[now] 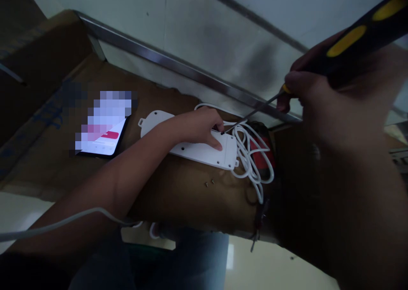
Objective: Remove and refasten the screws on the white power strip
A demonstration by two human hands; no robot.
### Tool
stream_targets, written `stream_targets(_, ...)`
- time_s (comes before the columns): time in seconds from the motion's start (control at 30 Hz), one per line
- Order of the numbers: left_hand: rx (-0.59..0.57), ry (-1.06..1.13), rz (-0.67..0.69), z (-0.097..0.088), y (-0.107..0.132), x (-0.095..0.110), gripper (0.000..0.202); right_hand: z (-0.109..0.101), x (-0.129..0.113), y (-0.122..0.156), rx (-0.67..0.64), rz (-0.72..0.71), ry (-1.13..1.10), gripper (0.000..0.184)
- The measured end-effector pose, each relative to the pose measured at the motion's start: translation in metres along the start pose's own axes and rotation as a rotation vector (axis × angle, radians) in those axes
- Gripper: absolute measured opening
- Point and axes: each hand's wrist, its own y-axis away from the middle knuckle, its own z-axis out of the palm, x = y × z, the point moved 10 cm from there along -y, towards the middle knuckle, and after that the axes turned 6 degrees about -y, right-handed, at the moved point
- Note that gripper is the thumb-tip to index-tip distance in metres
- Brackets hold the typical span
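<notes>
Pressing white power strip [194, 147] against cardboard [178, 196] with our left hand [200, 130], palm down, fingers spread, not gripping. Holding screwdriver [347, 41] closed in our right hand [321, 98], steel tip sitting at small hole in strip's back, just beside left fingertips. Seeing two small screws [207, 183] lying loose just below strip, white cord [251, 154] coiled past right end, phone [102, 128] lying beyond left forearm.

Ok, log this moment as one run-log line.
left hand: on white power strip | right hand: holding screwdriver, tip at screw hole | beside strip: two small screws
</notes>
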Motion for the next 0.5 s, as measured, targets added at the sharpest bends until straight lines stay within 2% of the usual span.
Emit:
stream_targets(0.27, -0.001, -0.017, -0.013, 0.0, 0.0, 0.0, 0.055, -0.001, -0.001, 0.0, -0.005, -0.006, 0.052, 0.058)
stream_targets(0.5, 0.002, -0.041, -0.002, -0.001, 0.0, 0.002, 0.055, -0.011, 0.014, -0.003, 0.131, 0.087, 0.015, 0.065)
